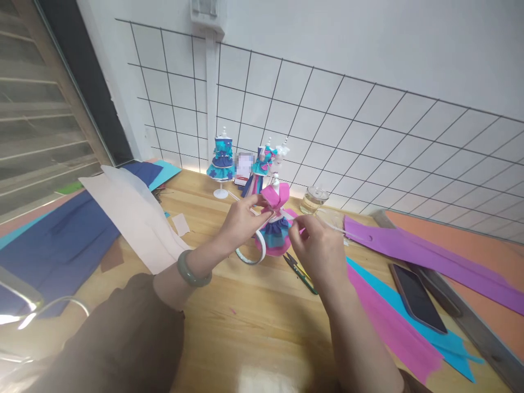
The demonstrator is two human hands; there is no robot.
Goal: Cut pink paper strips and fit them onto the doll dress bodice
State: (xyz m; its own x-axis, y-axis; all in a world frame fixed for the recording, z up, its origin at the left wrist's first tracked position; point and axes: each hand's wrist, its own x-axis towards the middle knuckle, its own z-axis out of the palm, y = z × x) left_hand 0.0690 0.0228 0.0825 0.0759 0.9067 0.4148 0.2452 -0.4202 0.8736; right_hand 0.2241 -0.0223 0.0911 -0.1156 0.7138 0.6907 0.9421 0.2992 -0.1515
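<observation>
A small dress form point(275, 183) stands in the middle of the table, dressed in a pink paper top point(273, 195) and a ruffled skirt point(276, 232) in navy, teal and pink. At its waist, my left hand point(243, 221) closes thumb and fingers on the dress. Below that hand, a roll of white tape point(262, 248) stands on edge against the skirt. To the right of the skirt, my right hand point(319, 240) is closed in a pinch; what it holds is hidden by the fingers. Thread snips point(301, 273) lie on the table just below.
Behind stand a dress form in a blue tiered dress point(223, 158), another with bows point(264, 164), and a glass cup point(313, 199) of pale liquid. Crepe paper sheets, navy point(77, 234), white point(135, 218) and purple point(409, 245), lie at both sides. A phone point(417, 297) rests at right.
</observation>
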